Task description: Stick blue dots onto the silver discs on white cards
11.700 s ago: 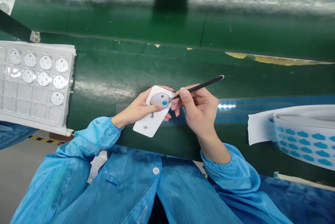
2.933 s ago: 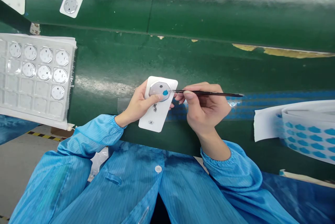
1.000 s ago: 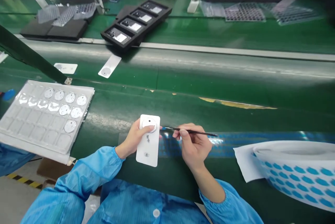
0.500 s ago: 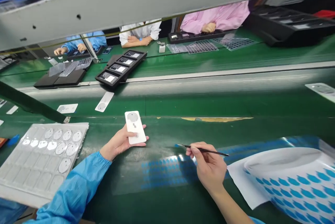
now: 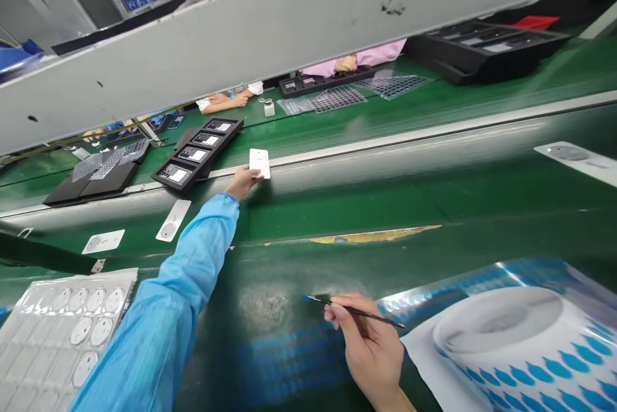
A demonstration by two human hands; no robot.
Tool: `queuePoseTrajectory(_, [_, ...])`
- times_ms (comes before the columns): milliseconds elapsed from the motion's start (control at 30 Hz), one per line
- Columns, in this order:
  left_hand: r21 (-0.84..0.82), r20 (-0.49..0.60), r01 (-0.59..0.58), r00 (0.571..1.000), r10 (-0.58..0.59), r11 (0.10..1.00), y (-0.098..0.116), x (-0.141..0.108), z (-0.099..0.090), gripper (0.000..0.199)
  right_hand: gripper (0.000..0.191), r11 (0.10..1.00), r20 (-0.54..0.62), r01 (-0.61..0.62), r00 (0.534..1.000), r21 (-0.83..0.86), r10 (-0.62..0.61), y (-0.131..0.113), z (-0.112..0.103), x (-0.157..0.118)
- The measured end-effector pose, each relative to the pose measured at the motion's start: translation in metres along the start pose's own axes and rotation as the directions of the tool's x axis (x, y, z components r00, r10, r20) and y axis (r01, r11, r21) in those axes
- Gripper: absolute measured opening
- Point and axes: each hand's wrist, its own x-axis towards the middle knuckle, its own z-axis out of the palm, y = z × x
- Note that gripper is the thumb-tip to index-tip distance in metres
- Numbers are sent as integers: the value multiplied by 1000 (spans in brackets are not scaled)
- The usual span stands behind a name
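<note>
At the far edge of the green belt, the left hand is stretched out with its grip closed on a white card, pinched at its near left corner; the fingers are mostly hidden behind the card and blurred, so how many hold it cannot be told. The card looks like a small white rectangle standing up on end, its face plain from this angle, any marks too small to read. Near the bottom, the right hand has its grip narrowed on thin black tweezers, whose tip carries a blue dot, hard to make out. Its wrist is cut off by the frame. Just right lies a roll of blue dot stickers, partly out of view. A clear tray of round metal discs sits at the lower left, its corner cut off. Half a second ago the card lay in the left hand close to the body; now the arm has reached well across the belt, towards a black tray.
</note>
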Motion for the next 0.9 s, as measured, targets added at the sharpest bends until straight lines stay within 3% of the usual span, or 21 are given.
queuePoseTrajectory(133, [10,-41,-39,998,40,999,34,40,28,35,10,1000,1,-24,1000,-13,24,2,-1,0])
queuePoseTrajectory(200, [63,-93,-49,994,55,997,40,47,35,38,10,999,4,-33,999,-8,33,2,-1,1])
queuePoseTrajectory(267, [145,-127,-65,988,84,987,32,41,38,38,10,999,9,-38,999,-2,38,1,-2,1])
queuePoseTrajectory(367, [305,-65,-84,992,109,949,3,10,27,34,11,1000,17,-27,999,0,27,-2,-1,2])
queuePoseTrajectory(433, [433,-7,-78,996,90,898,-18,-20,1,31,12,1000,28,-27,999,10,27,-5,-1,1])
queuePoseTrajectory(533, [624,-37,-34,997,73,781,-37,-70,-65,31,11,998,36,-53,998,32,52,-8,-2,-4])
queuePoseTrajectory(633, [758,-223,88,966,130,646,-41,-119,-144,26,9,998,42,-58,998,34,57,-8,-3,-10])
queuePoseTrajectory(733, [783,-458,294,869,189,548,-39,-155,-204,62,7,999,66,-41,997,29,39,-3,-2,-14])
queuePoseTrajectory(800, [749,-558,396,810,183,531,-39,-163,-226,87,5,999,68,-28,997,20,27,2,0,-17])
queuePoseTrajectory(900, [695,-606,438,783,137,571,-43,-158,-239,101,3,1000,34,-2,999,-3,2,10,3,-18])
